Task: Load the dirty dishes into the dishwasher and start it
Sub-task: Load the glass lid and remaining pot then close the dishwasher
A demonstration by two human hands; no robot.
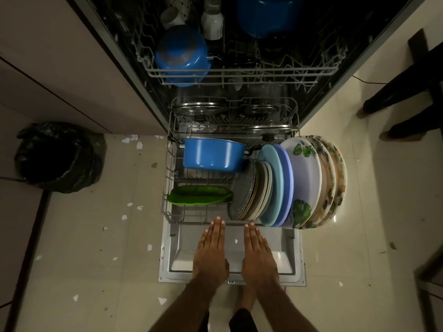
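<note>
The dishwasher stands open, its door point(291, 257) folded flat on the floor. Its lower rack point(167, 213) is pulled out over the door. In that rack a blue pot point(213, 154) lies on its side, a green leaf-shaped plate point(200, 195) stands on edge, and several plates point(304, 183) stand in a row at the right. My left hand point(212, 250) and my right hand point(257, 254) are flat with straight fingers, fingertips touching the rack's front rail. The upper rack point(239, 73) holds a blue pot point(181, 58) and white cups point(212, 22).
A black bin bag point(60, 156) sits on the floor at the left by the cabinets. Paper scraps litter the tiles. Another person's legs point(405, 92) and a dark chair stand at the right. My foot shows below the door's edge.
</note>
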